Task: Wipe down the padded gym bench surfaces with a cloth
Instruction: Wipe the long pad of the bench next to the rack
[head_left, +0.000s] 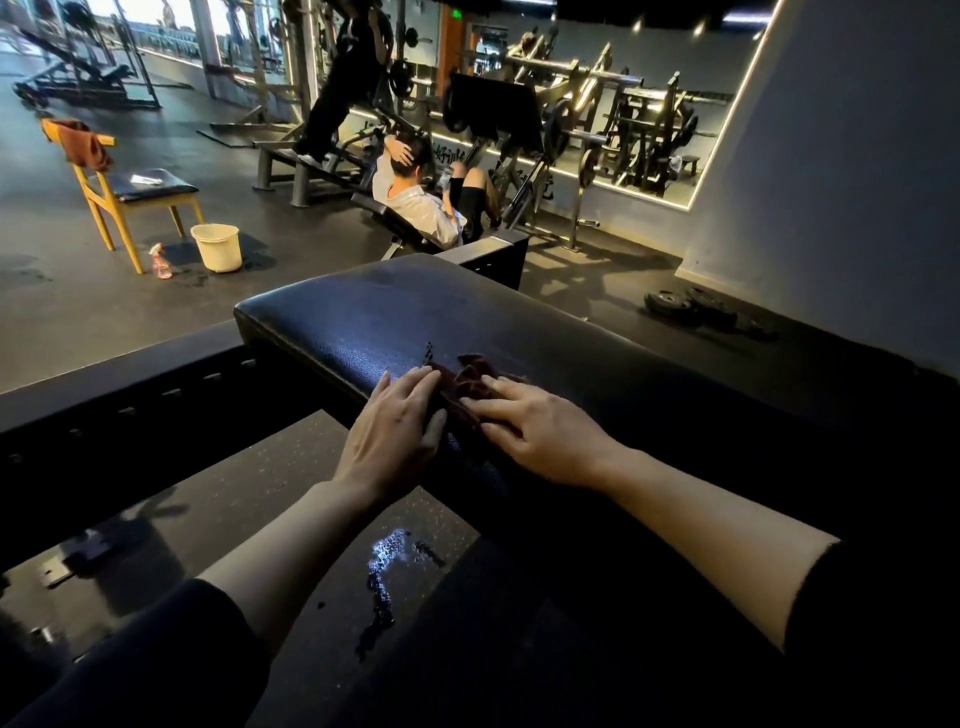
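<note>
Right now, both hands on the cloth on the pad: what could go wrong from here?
1. The dark red cloth is bunched between the left hand and right hand, so a stroke may cover only a narrow strip of the bench pad.
2. The hands sit at the pad's near edge; a pull toward the body could drag the cloth off.
3. A wet patch glistens on the floor below, possibly slippery underfoot.

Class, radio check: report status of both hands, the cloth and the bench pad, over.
Left hand and right hand flat, pressing dark red cloth. Cloth bunched on near part of black bench pad. Nothing else on the pad.
</note>
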